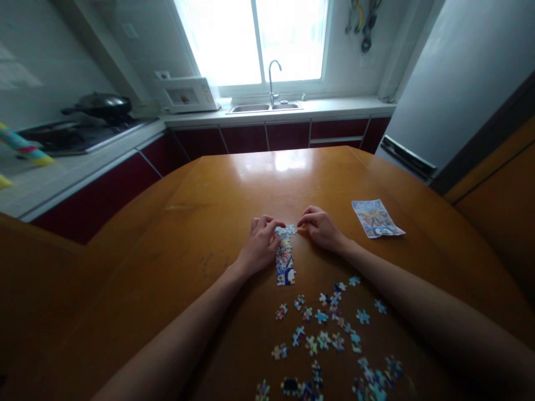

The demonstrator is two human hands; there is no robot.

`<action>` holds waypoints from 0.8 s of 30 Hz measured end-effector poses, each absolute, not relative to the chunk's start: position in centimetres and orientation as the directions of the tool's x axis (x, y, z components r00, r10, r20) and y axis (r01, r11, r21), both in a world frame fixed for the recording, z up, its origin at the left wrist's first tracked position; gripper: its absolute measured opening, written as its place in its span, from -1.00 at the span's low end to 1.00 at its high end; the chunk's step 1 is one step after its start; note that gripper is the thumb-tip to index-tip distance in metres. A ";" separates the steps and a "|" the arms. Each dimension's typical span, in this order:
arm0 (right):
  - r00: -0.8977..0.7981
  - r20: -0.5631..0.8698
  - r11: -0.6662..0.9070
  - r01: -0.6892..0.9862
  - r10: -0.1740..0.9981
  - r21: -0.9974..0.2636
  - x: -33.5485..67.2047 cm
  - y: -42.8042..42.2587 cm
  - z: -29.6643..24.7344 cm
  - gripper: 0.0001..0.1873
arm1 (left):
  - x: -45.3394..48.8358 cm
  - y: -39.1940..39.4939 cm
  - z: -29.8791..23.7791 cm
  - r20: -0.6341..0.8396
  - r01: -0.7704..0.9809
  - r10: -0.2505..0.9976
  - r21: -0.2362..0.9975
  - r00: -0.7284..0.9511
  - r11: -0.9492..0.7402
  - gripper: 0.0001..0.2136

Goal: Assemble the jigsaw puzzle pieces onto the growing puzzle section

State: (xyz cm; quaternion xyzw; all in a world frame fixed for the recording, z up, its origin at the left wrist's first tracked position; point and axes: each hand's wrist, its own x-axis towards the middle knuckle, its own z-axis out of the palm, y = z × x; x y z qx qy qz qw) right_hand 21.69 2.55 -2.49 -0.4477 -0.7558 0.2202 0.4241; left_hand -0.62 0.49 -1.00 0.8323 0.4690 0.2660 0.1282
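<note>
A narrow strip of joined jigsaw puzzle [285, 259] lies on the wooden table, its top row wider than the part below. My left hand [263, 242] rests at its upper left, index finger and thumb bent onto the pieces and holding them down. At the right end of the top row, my right hand [320, 227] has its fingers closed in a pinch at a puzzle piece [293, 229], mostly hidden by the fingertips. Several loose puzzle pieces [321, 316] are scattered nearer me, between my forearms.
A creased picture sheet [376, 218] lies to the right on the wooden table [200, 206]. Beyond are a counter with a sink [251, 108], a microwave [188, 94] and a wok [102, 104] on the stove at left. A refrigerator [455, 83] stands at right.
</note>
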 end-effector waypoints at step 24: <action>-0.362 0.450 0.577 0.480 0.817 -0.661 21.6 2.7 -2.7 -0.63 | -0.6 0.2 -0.9 0.278 0.759 0.838 0.357 0.470 -0.545 -0.71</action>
